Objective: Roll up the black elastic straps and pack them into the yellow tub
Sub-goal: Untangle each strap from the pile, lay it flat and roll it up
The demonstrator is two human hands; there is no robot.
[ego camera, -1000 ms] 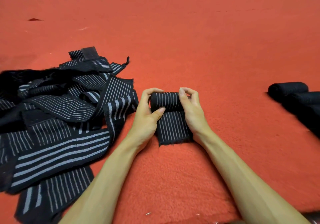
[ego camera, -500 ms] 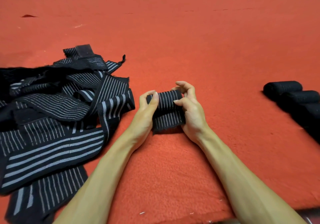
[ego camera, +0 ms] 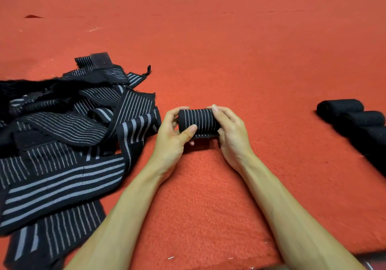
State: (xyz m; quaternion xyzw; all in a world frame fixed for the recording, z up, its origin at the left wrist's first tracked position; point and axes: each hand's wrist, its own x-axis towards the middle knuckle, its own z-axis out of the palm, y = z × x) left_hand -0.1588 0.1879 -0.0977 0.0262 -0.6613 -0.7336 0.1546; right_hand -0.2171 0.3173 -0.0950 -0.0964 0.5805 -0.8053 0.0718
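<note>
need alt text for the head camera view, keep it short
A left hand and right hand grip the ends of a rolled black elastic strap with pale stripes over red carpet. A heap of unrolled striped straps lies left; finished black rolls lie far right.

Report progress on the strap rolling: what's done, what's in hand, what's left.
Done: a few finished rolls lie together at the right edge. In hand: the left hand and right hand grip a striped roll, almost fully wound, with a short tail underneath. Left: the pile of loose straps on the left is unrolled. No yellow tub is in view, so no packing shows.
</note>
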